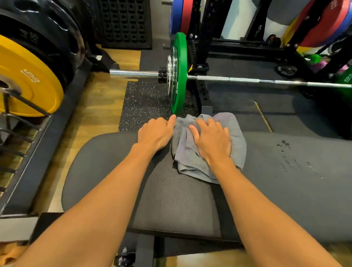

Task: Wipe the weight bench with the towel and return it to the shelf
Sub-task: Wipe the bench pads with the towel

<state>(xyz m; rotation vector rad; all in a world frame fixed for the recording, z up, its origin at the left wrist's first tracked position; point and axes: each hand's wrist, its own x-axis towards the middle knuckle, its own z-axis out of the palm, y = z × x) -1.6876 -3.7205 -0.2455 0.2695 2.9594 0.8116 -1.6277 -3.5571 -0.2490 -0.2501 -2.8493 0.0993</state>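
Towel: a grey, crumpled towel [191,164] lies on the far edge of the weight bench [289,188], near the middle of the view.
Right hand: the right hand [211,143] lies flat on top of the towel, fingers spread wide and straight, palm down on the cloth.
Left hand: the left hand [156,135] rests on the bench pad just left of the towel, fingers curled under, thumb stretched forward and touching the towel's left edge. Whether it pinches the cloth cannot be told.
Bench surface: dark grey pad with a textured black panel between the 2 forearms. A scatter of water droplets [285,147] sits on the pad to the right, apart from the towel.
Barbell: a steel barbell [244,79] runs across the view beyond the bench, carrying 1 green plate [179,73] with small silver plates and a collar on its outer side.
Floor: a speckled black rubber mat [144,103] lies under the green plate, with wood flooring [103,110] to its left.
Plate storage: a yellow plate [26,74] and black plates [44,26] stand on a rack at the left. Red and blue plates [180,12] hang on the rack uprights at the top.
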